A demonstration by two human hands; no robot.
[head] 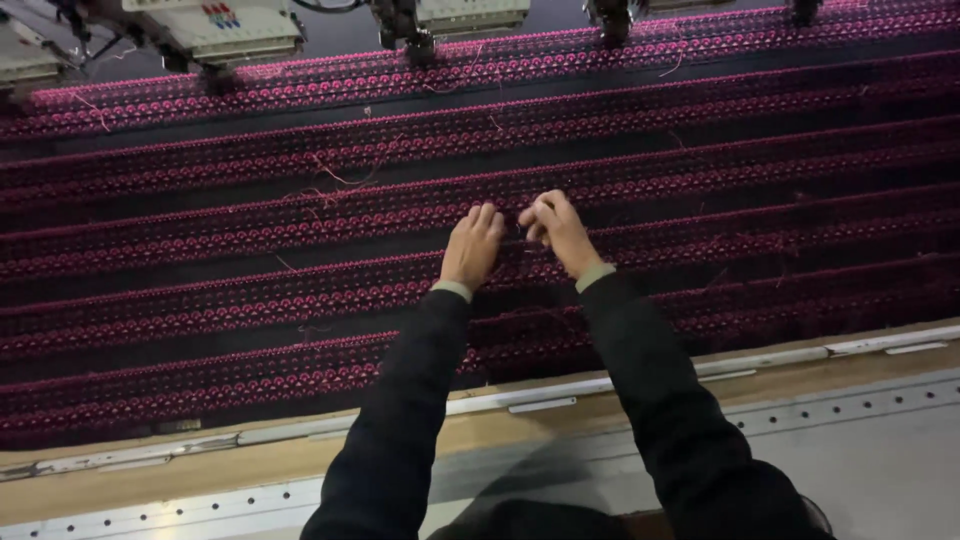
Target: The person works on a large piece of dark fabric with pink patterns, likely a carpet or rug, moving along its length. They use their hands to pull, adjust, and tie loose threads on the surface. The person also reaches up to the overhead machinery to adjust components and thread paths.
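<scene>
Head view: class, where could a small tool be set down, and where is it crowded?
Free: the pale machine bed below the wooden edge rail. Crowded: the embroidered dark fabric, worked by the left hand and right hand.

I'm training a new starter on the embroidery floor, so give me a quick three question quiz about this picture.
1. True or false: the left hand and the right hand both rest on the dark fabric with pink embroidered bands.
2. Where are the embroidery machine heads? A) along the far edge of the fabric B) beside the person's elbows C) under the frame
3. Fill in: loose pink ___ ends lie across the bands.

Key: 1 true; 2 A; 3 thread
</scene>
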